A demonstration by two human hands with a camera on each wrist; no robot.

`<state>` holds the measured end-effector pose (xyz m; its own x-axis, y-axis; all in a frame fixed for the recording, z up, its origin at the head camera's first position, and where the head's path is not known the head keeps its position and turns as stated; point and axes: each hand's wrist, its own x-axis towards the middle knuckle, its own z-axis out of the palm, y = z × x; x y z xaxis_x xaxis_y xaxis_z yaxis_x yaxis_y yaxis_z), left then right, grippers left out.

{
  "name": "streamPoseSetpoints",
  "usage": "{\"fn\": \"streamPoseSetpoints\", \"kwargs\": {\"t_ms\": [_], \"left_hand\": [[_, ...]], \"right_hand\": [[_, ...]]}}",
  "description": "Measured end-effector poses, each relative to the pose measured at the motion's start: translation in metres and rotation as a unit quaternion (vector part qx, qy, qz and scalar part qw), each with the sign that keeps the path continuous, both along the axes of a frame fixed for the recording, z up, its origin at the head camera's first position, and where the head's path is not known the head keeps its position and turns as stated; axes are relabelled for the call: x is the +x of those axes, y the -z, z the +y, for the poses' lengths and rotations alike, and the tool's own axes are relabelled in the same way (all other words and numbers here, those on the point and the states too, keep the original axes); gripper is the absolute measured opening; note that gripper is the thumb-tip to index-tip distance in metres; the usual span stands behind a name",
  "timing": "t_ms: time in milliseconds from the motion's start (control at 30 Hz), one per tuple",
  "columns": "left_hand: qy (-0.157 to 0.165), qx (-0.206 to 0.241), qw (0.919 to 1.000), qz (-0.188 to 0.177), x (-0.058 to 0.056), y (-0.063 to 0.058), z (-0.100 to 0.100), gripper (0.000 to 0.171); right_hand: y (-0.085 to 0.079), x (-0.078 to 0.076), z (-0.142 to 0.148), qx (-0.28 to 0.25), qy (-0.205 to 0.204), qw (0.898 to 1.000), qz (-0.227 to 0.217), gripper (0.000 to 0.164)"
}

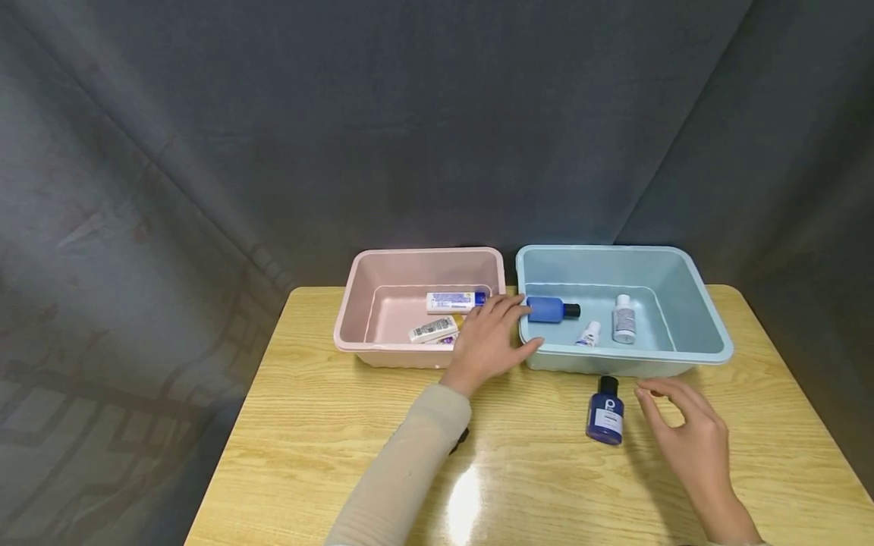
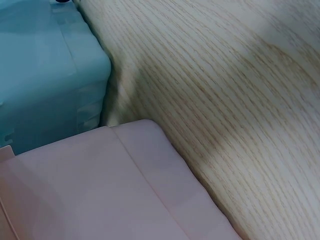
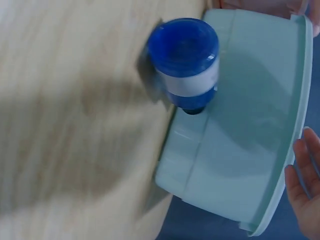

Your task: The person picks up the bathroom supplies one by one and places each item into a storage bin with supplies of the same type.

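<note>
My left hand is over the adjoining rims of the pink bin and the light blue bin. Its fingers are extended and its thumb spread, with the fingertips near a blue bottle inside the blue bin. I cannot tell whether they touch it. In front of that bin is a dark blue bottle with a black cap and white label; the right wrist view shows its base facing the camera. Just right of this bottle, my right hand has loosely bent fingers and holds nothing.
A white bottle and a small white tube lie in the blue bin. White containers, including a blue-capped one and a yellow-capped one, lie in the pink bin. Both bins stand along the wooden table's back edge, before a dark curtain.
</note>
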<state>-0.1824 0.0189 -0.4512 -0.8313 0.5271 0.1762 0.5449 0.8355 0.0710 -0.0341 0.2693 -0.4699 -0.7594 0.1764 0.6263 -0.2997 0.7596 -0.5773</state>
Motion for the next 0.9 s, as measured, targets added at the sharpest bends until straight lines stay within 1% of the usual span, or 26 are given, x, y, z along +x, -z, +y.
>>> {"fn": "streamPoseSetpoints", "kwargs": {"t_ms": [367, 533, 600, 733, 800, 900], "left_hand": [[0.004, 0.006, 1.0000, 0.000, -0.001, 0.000, 0.001, 0.065], [0.003, 0.006, 1.0000, 0.001, -0.001, 0.000, 0.000, 0.065], [0.004, 0.008, 1.0000, 0.003, -0.001, 0.000, 0.000, 0.065], [0.005, 0.008, 0.9999, 0.009, -0.001, 0.000, -0.001, 0.065], [0.005, 0.009, 0.9999, 0.011, -0.001, 0.001, -0.001, 0.065], [0.007, 0.012, 0.9998, 0.010, 0.000, 0.001, -0.001, 0.065]], "right_hand": [[0.021, 0.012, -0.009, -0.015, 0.014, 1.000, -0.004, 0.031], [0.027, 0.016, -0.016, -0.022, 0.056, 0.998, -0.032, 0.031], [0.029, 0.017, -0.019, -0.028, 0.079, 0.996, -0.044, 0.030], [0.034, 0.018, -0.024, -0.056, 0.120, 0.989, -0.060, 0.029], [0.036, 0.018, -0.028, -0.072, 0.134, 0.987, -0.059, 0.029], [0.039, 0.020, -0.033, -0.087, 0.142, 0.985, -0.046, 0.030]]}}
